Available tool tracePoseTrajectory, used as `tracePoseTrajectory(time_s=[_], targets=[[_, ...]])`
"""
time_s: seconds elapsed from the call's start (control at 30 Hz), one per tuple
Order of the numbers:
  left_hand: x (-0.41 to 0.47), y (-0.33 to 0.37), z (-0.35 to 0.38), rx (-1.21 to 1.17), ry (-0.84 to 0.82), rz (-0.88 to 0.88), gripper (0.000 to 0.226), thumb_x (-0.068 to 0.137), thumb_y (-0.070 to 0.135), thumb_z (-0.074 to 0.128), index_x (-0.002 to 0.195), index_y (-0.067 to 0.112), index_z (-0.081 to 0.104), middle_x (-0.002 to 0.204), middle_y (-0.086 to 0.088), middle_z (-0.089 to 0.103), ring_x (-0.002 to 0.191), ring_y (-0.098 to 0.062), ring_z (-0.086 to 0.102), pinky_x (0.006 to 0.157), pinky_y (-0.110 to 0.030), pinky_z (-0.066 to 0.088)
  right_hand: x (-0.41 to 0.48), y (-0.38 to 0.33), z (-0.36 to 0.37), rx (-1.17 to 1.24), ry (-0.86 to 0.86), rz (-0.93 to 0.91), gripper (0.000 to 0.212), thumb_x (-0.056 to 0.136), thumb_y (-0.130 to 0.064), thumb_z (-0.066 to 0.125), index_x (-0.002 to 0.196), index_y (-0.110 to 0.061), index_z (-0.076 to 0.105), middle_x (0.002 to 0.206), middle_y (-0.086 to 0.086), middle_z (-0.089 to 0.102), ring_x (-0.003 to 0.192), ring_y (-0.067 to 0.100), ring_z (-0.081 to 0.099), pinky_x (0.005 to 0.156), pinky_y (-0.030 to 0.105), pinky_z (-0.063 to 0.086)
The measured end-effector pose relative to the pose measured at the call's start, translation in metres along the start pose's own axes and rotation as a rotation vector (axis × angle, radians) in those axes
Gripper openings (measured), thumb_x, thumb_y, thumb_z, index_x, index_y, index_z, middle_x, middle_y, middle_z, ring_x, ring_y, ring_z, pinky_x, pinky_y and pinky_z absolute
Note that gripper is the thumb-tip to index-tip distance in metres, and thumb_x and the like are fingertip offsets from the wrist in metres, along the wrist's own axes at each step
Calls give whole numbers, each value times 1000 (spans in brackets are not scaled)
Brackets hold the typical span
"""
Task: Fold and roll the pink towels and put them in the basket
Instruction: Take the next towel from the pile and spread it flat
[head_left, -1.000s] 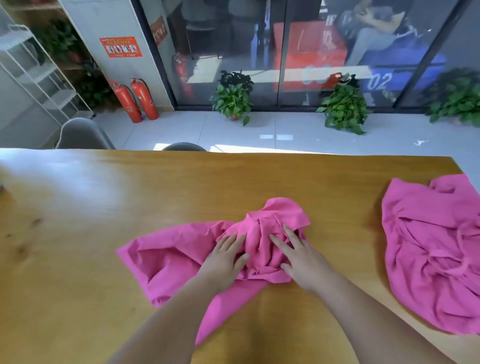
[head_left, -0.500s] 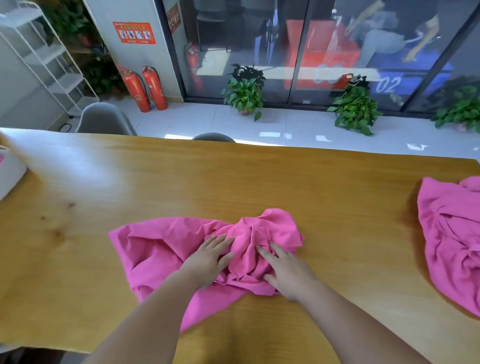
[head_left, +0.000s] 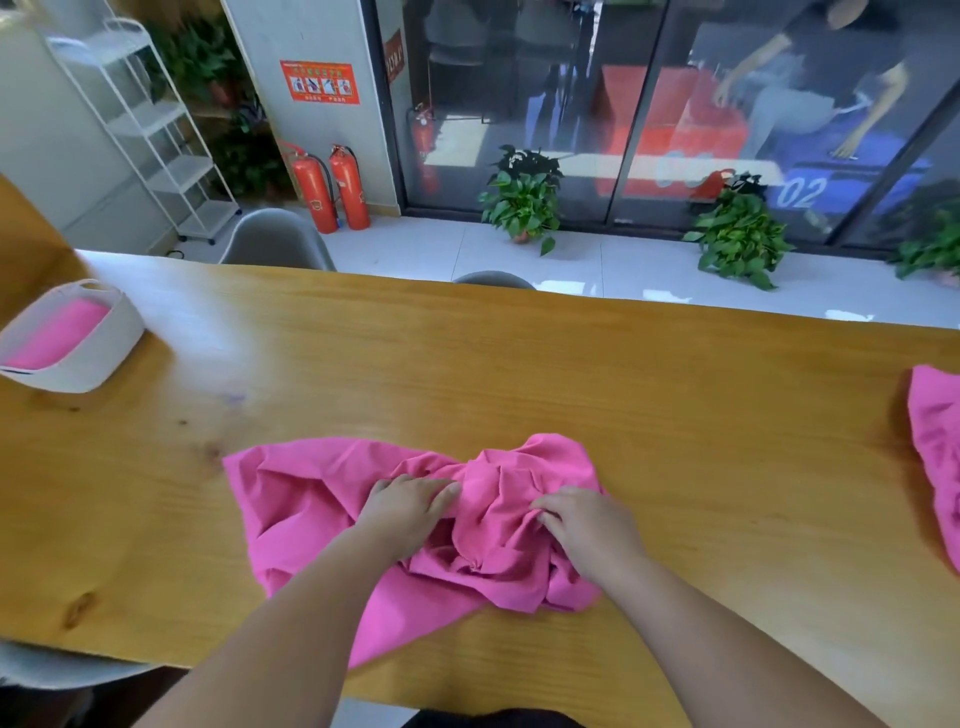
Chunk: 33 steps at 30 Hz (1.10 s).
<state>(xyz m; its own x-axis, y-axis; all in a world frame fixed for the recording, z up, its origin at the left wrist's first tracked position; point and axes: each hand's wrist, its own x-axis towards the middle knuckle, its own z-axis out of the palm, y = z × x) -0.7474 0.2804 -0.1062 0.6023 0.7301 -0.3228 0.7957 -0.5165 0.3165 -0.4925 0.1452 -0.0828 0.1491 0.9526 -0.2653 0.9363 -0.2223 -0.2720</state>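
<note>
Towel (head_left: 322, 499) looks soft and limp, best taken by its corners; left hand (head_left: 410, 506) presses flat-fingered, right hand (head_left: 592, 530) pinches a fold.

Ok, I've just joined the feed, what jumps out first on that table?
A crumpled pink towel lies mid-table near the front edge of the wooden table, with the left hand and right hand on it. At the far left stands a white basket with pink cloth inside, and a second loose towel lies at the right edge.
</note>
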Motion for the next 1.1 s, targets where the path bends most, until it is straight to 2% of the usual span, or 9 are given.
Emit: tracePoseTrajectory(time_s=[0.1,0.27,0.47,0.63,0.73,0.83,0.9,1.0,1.1], targets=[[13,5,-13,-14,66,-24,60,106,60,14,146,43,56,145,7,64,133,-23,57,106,-46,43,4,19,-22,142,110,101,25,105,-37,53,119,-44,73,122,-17,72,110,18,68,81,36,53],[37,30,-24,-177,205,-13,67,100,73,20,125,35,68,110,0,78,108,-30,69,95,-44,49,12,58,-65,494,182,192,25,105,-21,59,104,-38,78,106,-18,78,102,11,71,90,33,53],[64,81,-45,-267,253,87,41,100,48,65,137,30,65,120,3,75,110,-26,68,94,-47,54,21,95,-125,597,308,244,22,107,-23,58,111,-23,80,104,-5,77,99,15,67,78,28,46],[99,119,-73,-344,439,125,27,98,35,66,125,31,70,118,4,71,108,-24,66,92,-44,55,21,118,-184,783,486,301,48,89,-50,56,65,-10,62,66,11,57,70,19,46,63,38,30],[115,143,-84,-331,500,129,34,102,31,62,135,25,67,126,0,65,117,-27,61,99,-43,52,31,139,-204,914,541,480,52,98,-43,63,55,-15,53,49,-6,48,51,18,42,50,27,33],[120,162,-74,-286,380,146,48,102,33,60,149,24,54,140,-5,56,127,-28,55,105,-46,50,47,172,-190,877,563,594,30,98,-41,65,78,-22,75,68,1,75,59,26,74,62,44,65],[121,167,-52,-220,217,132,61,101,38,60,158,26,41,151,-6,48,136,-31,50,108,-50,49,52,200,-158,790,466,653,21,100,-43,65,106,-24,72,84,2,77,69,29,77,71,52,66],[120,163,-12,-68,-6,127,77,100,46,59,166,23,26,167,-7,33,153,-33,34,121,-53,38,43,226,-109,668,204,624,53,103,-40,62,152,-23,50,123,7,74,101,29,75,90,44,60],[117,161,13,64,-54,120,76,99,51,57,165,26,27,166,-5,35,152,-33,35,124,-50,33,25,229,-72,588,31,572,55,106,-34,61,158,-26,46,149,11,61,127,30,63,101,34,50]])
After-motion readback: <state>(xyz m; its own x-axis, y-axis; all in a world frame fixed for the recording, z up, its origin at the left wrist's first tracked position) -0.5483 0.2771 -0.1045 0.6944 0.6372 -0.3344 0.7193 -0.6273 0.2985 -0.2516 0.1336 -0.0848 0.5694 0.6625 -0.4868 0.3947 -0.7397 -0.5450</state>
